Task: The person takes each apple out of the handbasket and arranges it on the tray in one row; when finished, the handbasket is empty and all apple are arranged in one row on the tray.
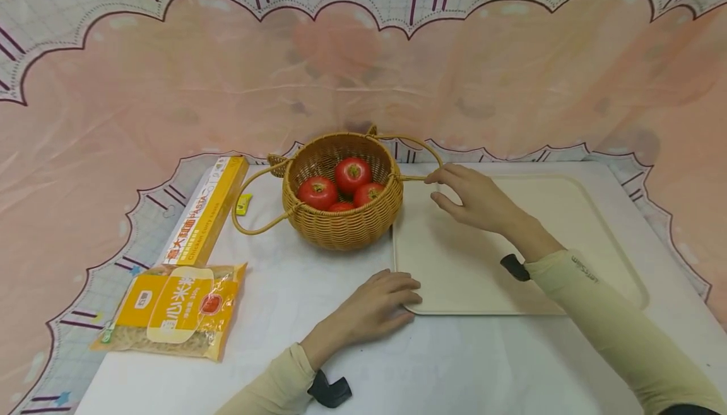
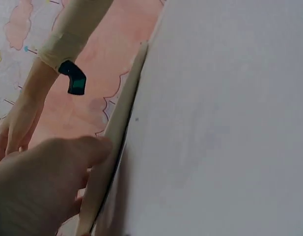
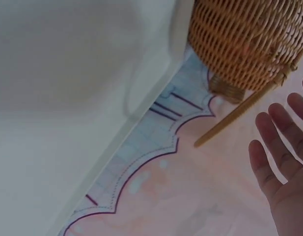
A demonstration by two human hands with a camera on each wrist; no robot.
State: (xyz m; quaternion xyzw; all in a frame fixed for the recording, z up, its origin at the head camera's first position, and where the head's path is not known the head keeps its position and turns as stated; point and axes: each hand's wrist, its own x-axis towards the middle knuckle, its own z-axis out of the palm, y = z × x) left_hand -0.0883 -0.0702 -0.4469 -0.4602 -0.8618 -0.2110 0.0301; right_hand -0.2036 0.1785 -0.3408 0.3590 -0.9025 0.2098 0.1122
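Note:
A round wicker basket stands near the back of the table, its two loop handles folded out to the sides. Inside lie several red tomatoes. My right hand is by the tip of the right handle; in the right wrist view its fingers are extended and not curled round the handle. At the near left corner of a flat cream tray, my left hand touches the edge with loosely extended fingers. The left wrist view shows its thumb against the tray's rim.
Left of the basket lies a yellow pasta box. A small yellow packet sits between them. Closer to the front, an orange and clear bag rests against the box's end. A patterned curtain hangs behind the white table.

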